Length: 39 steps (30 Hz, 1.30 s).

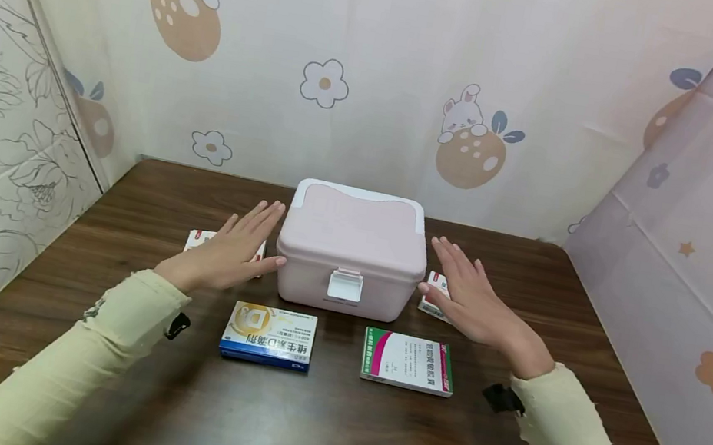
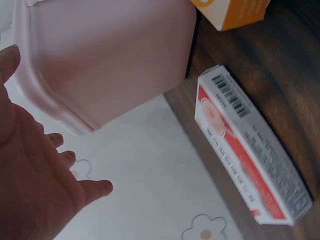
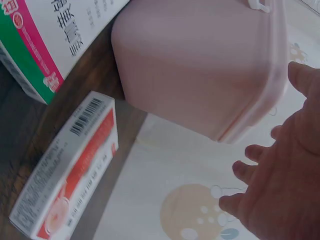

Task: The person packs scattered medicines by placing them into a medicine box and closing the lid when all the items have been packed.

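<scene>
A pale pink lidded box [image 1: 355, 230] with a white front latch [image 1: 345, 284] stands closed on the table. My left hand [image 1: 226, 249] is at its left side, fingers straight and thumb spread. On the opposite side my right hand [image 1: 473, 299] is held the same way. Neither hand grips anything; whether the fingertips touch the box, I cannot tell. Partly hidden behind the left hand is a red-and-white carton [image 2: 250, 150]. A similar red-and-white carton [image 3: 67, 165] lies by the right hand.
In front of the pink box lie a blue, white and yellow carton [image 1: 269, 335] and a green, white and magenta one [image 1: 409, 361]. A patterned curtain [image 1: 392, 88] hangs behind the dark wooden table [image 1: 309, 433], with more fabric at both sides.
</scene>
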{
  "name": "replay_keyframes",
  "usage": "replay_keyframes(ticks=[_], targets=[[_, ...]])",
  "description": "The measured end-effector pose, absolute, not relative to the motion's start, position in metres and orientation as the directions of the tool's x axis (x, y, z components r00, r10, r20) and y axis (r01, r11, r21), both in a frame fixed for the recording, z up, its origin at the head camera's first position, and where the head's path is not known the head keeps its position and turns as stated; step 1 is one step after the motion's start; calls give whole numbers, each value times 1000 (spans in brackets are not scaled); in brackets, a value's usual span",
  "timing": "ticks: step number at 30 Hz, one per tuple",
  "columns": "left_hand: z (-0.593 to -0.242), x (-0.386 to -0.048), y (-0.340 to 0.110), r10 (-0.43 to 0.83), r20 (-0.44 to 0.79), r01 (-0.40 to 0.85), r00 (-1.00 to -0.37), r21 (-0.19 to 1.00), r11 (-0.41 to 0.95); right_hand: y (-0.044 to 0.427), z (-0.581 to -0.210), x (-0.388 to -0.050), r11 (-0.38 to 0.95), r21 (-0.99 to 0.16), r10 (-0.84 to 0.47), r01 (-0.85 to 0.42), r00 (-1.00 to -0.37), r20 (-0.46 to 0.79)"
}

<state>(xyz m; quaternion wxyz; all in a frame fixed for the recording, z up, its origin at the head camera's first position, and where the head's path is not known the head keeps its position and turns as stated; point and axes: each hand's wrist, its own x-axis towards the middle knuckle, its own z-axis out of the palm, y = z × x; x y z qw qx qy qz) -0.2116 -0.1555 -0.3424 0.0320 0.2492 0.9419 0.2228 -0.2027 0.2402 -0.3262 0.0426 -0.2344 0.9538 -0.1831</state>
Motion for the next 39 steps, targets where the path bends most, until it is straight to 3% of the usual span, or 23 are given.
replay_keyframes(ticks=[19, 39], targets=[[-366, -220, -138, 509, 178, 480, -842, 677, 558, 222, -355, -209, 656, -592, -507, -467, -855, 112], [-355, -216, -134, 456, 133, 405, -880, 712, 574, 215, -356, -209, 615, -646, -484, -452, -863, 143]])
